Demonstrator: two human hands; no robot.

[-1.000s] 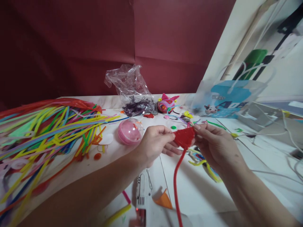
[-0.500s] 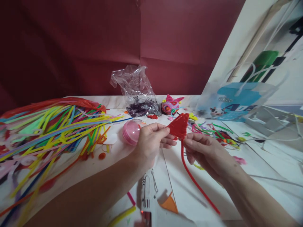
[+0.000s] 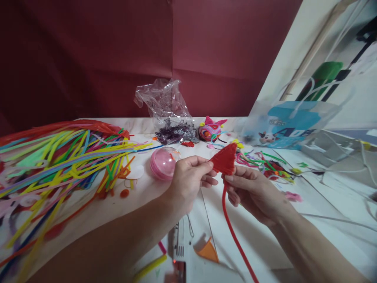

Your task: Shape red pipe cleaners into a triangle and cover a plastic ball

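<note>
A red fuzzy triangular piece (image 3: 225, 159) is held up between my hands over the table. My left hand (image 3: 191, 177) pinches its left corner between thumb and fingers. My right hand (image 3: 247, 186) is closed at the lower right corner, thumb and fingers on the red pipe cleaner (image 3: 232, 232) where it leaves the triangle. The strand's free length curves down toward the bottom edge of the view. Just behind my left hand sits a pink and clear plastic ball (image 3: 163, 163).
Many coloured pipe cleaners (image 3: 73, 161) pile up at left. Behind stand a clear plastic bag (image 3: 169, 114) and a pink decorated ball (image 3: 210, 129). A printed bag (image 3: 282, 125) is at right. A glue gun (image 3: 180, 243) and an orange piece (image 3: 208, 250) lie in front.
My right hand has moved slightly left and the red strand hangs lower, its end now out of view. The triangle has turned a little. The whole view has shifted slightly.
</note>
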